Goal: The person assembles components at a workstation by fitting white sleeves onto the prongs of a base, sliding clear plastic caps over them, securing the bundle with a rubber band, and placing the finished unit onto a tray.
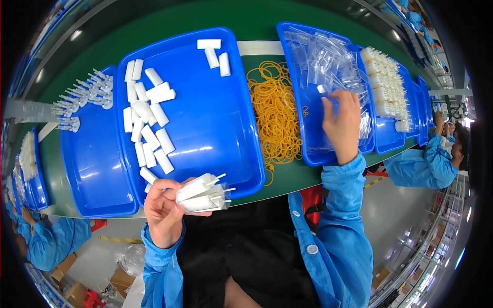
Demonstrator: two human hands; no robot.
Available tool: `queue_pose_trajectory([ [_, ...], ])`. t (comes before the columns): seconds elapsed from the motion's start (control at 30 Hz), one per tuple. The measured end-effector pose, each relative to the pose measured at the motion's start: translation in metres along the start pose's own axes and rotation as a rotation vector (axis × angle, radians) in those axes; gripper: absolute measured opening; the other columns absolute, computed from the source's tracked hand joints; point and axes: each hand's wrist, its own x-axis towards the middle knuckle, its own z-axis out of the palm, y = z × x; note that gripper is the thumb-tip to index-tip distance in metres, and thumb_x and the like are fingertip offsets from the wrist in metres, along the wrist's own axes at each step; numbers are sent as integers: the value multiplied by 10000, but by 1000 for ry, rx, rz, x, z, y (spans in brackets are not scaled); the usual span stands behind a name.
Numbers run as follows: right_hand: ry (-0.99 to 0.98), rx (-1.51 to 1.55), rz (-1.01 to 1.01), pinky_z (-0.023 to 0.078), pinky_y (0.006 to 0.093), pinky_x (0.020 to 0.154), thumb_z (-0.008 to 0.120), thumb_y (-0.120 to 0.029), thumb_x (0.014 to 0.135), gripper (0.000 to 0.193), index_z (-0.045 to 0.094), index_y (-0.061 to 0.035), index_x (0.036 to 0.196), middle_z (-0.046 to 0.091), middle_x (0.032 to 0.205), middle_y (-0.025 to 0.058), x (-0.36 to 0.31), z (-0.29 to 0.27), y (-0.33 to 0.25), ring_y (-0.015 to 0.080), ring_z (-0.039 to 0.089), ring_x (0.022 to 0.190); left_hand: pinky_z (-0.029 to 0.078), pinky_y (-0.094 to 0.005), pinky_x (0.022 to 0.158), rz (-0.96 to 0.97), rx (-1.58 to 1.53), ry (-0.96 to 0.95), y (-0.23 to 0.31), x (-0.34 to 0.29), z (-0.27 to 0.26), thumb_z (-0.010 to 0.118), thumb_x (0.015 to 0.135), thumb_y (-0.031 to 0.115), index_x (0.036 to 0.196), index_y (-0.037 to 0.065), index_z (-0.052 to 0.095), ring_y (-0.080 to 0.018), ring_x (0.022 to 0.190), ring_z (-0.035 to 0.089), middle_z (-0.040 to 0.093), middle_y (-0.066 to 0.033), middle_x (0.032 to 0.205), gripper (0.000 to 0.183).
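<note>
My left hand point(163, 208) holds a bundle of white plastic pump parts point(203, 194) with thin stems, just over the near rim of the big blue tray point(215, 128). That tray carries several loose white caps point(146, 120) along its left side. My right hand point(341, 123) reaches into a second blue tray point(308, 138) full of clear plastic bags point(328, 66), fingers on one bag. A heap of yellow rubber bands point(275, 110) lies on the green belt between the two trays.
A blue tray point(92, 169) at left holds white stemmed parts point(82, 95). At right, a tray has rows of white pieces point(387, 84). Other workers in blue coats sit at right point(426, 164) and lower left point(49, 238). Boxes stand on the floor.
</note>
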Motion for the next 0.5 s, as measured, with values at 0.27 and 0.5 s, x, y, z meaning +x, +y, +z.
queue_pose_trajectory([
  [0.27, -79, 1184, 514, 418, 198, 590, 589, -50, 839, 141, 555, 20, 957, 558, 813, 60, -27, -53, -71, 98, 541, 740, 480, -441, 876, 200, 234, -81, -8, 3, 1, 679, 716, 20, 1021, 3, 460, -356, 1086, 539, 495, -341, 1153, 376],
  [0.5, -253, 1654, 416, 300, 189, 510, 531, -118, 887, 179, 574, 50, 933, 537, 765, 64, -38, -49, -124, 51, 408, 582, 512, -366, 824, 314, 212, -111, -5, -4, -3, 663, 739, -61, 995, -20, 511, -323, 1057, 562, 492, -348, 1157, 301],
])
